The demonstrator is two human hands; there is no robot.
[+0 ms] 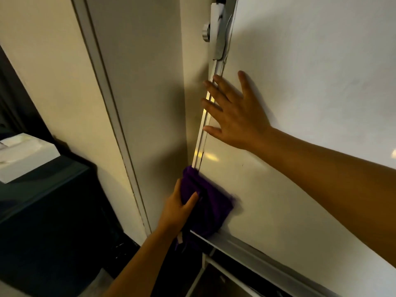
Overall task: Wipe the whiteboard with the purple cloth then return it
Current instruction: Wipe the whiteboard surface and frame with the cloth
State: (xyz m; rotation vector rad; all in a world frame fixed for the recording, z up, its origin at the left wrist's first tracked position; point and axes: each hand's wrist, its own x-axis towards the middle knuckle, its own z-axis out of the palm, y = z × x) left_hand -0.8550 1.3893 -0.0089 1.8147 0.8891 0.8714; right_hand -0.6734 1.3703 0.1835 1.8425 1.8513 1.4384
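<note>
The whiteboard [310, 86] fills the right half of the view, tilted, with a metal frame along its left edge. My left hand [179, 207] grips the purple cloth [211, 206] and holds it against the board's lower left corner, where the cloth wraps over the frame edge. The cloth looks slightly blurred. My right hand [233, 116] rests flat on the board higher up, fingers straight and spread, with the fingertips reaching over the left frame.
A metal tray rail [257, 251] runs along the board's bottom edge. A bracket with a knob [216, 33] sits on the frame at the top. Cream wall panels [137, 82] stand to the left. A dark cabinet [49, 206] carries a white box [23, 156] at far left.
</note>
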